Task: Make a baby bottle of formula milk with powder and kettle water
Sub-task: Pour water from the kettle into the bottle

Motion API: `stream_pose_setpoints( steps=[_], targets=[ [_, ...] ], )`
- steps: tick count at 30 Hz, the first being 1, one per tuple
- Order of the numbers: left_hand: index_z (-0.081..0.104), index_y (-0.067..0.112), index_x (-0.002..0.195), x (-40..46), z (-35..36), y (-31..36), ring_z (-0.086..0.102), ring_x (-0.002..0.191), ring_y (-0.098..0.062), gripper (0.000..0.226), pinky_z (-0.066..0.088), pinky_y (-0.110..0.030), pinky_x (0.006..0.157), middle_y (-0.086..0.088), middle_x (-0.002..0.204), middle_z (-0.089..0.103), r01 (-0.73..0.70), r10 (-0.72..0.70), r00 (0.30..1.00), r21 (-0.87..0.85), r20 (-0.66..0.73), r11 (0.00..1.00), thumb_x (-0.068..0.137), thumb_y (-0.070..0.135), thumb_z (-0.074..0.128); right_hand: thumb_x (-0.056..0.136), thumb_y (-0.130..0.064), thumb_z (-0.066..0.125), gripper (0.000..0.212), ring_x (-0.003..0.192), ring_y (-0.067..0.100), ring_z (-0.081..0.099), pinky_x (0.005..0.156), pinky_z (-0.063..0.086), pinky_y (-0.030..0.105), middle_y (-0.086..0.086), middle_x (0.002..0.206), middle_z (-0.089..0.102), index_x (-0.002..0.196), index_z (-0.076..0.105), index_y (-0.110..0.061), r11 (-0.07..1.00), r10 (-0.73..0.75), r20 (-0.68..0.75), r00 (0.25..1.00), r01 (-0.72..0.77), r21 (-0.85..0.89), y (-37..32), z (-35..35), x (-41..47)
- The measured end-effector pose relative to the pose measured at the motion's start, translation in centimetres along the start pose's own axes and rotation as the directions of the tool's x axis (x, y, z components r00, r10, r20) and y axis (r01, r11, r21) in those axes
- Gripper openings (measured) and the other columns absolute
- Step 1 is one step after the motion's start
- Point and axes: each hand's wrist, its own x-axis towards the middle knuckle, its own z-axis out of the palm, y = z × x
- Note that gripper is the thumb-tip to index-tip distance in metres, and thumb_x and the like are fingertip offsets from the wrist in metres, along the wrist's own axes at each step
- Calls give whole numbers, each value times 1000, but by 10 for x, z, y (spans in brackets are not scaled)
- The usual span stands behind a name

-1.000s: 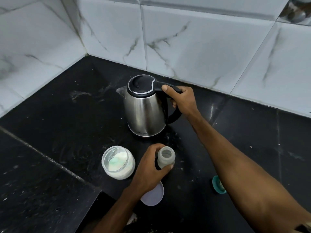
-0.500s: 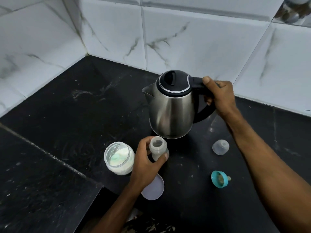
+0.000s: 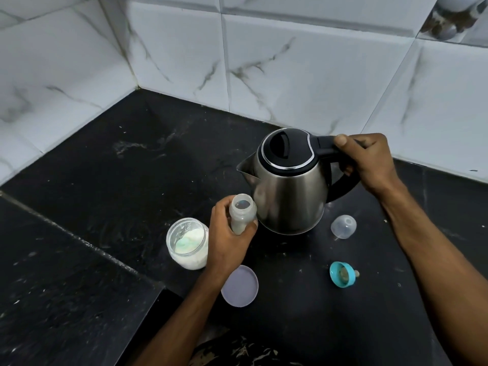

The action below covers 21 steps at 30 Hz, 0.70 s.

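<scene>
The open baby bottle [image 3: 241, 213] stands on the black surface [image 3: 105, 180], the left hand [image 3: 228, 237] wrapped round its body in a firm grip. Just beside it the steel kettle [image 3: 287, 186] hangs above the surface, spout toward the bottle's mouth, the right hand [image 3: 369, 162] clenched on its black handle. The powder jar [image 3: 187, 243] sits uncapped left of the bottle.

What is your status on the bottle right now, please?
Left hand grips open bottle on counter. Right hand grips kettle handle, kettle lifted, spout beside bottle mouth. No water pouring yet. Nothing in the way.
</scene>
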Motion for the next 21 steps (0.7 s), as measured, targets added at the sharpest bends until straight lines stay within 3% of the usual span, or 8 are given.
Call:
stream_pose_setpoints(
  steps=[3, 8, 12, 15, 16, 18, 21],
  targets=[
    [50, 45, 114, -1, -2, -1, 60, 111, -2, 57, 49, -13, 84, 9, 124, 59, 18, -18, 1000, -16, 25, 1000, 75, 18, 81, 76, -54, 66, 73, 39, 14, 30, 43, 29, 22, -3, 38, 34, 53, 38, 9, 999, 8, 8, 1000, -8, -39, -4, -3, -7],
    [51, 44, 117, 0, -5, -1, 60, 112, -4, 57, 49, -14, 86, 7, 126, 59, -1, 2, 999, -32, 54, 1000, 74, 21, 81, 75, -56, 67, 58, 41, 16, 29, 47, 27, 30, -6, 39, 33, 43, 40, -16, 996, 32, -6, 999, -32, -85, -10, -8, -19],
    [51, 46, 113, 1, -4, -3, 59, 113, -6, 56, 51, -24, 93, 7, 125, 56, -6, 6, 997, -11, 81, 1000, 71, 24, 80, 72, -58, 68, 66, 40, 14, 32, 44, 28, 25, 3, 40, 37, 49, 43, -1, 989, 28, -21, 999, -31, -145, -16, -15, -29],
    [49, 46, 113, 3, -2, -8, 58, 114, -9, 60, 51, -32, 98, 7, 125, 53, 2, -6, 993, 31, 118, 1000, 75, 15, 83, 70, -60, 69, 61, 42, 14, 33, 46, 28, 26, 3, 41, 40, 46, 46, -9, 981, 20, -20, 1000, -23, -191, -21, -21, -35],
    [49, 46, 113, 3, -1, -9, 58, 114, -10, 60, 52, -34, 99, 7, 125, 52, 2, -8, 991, 43, 133, 999, 75, 15, 84, 69, -60, 69, 64, 44, 16, 34, 47, 28, 27, 7, 43, 40, 49, 48, -4, 978, 15, -24, 1000, -20, -207, -22, -23, -37],
    [50, 45, 114, 4, 1, -14, 58, 116, -13, 57, 52, -39, 100, 7, 125, 53, 10, -18, 987, 49, 157, 999, 73, 22, 83, 69, -60, 70, 73, 48, 17, 35, 50, 29, 32, 15, 47, 42, 55, 48, 7, 970, 4, -20, 1000, -9, -244, -24, -25, -41],
    [51, 36, 119, 4, 3, -20, 58, 117, -15, 58, 52, -42, 101, 4, 127, 55, 19, -31, 979, 58, 202, 998, 73, 25, 84, 69, -62, 70, 74, 47, 17, 36, 51, 29, 31, 15, 47, 43, 55, 48, 7, 955, -4, -7, 1000, 2, -297, -28, -28, -45]
  ],
)
